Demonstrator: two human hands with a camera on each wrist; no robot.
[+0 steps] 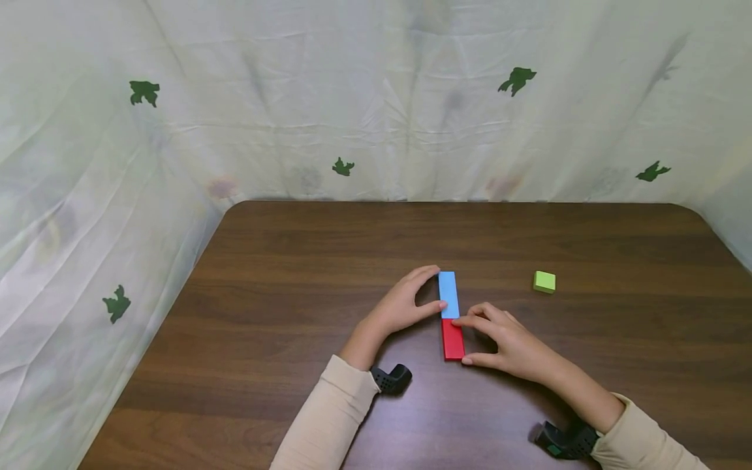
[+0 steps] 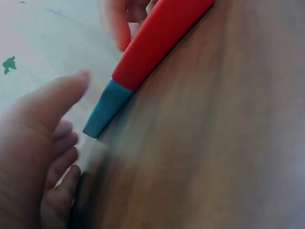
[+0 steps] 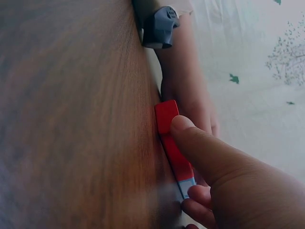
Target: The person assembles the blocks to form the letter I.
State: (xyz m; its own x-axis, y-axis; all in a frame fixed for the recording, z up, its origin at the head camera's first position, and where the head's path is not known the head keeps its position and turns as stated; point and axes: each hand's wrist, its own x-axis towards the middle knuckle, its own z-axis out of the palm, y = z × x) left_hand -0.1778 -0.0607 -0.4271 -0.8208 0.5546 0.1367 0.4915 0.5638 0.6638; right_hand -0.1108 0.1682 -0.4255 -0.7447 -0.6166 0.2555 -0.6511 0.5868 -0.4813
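Past the sleeves, the right hand pinches the red block on the desk, touching the blue block, which the spread left hand should steady gently for straight alignment.

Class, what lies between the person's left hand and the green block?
The blue block, then bare tabletop; the head view shows both.

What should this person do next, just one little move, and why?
I'd probably ease the right hand off the red block. Red already meets the blue block end to end, flat on the table, with the left hand beside blue. The green block lies apart on the right, so that hand seems better placed to fetch it.
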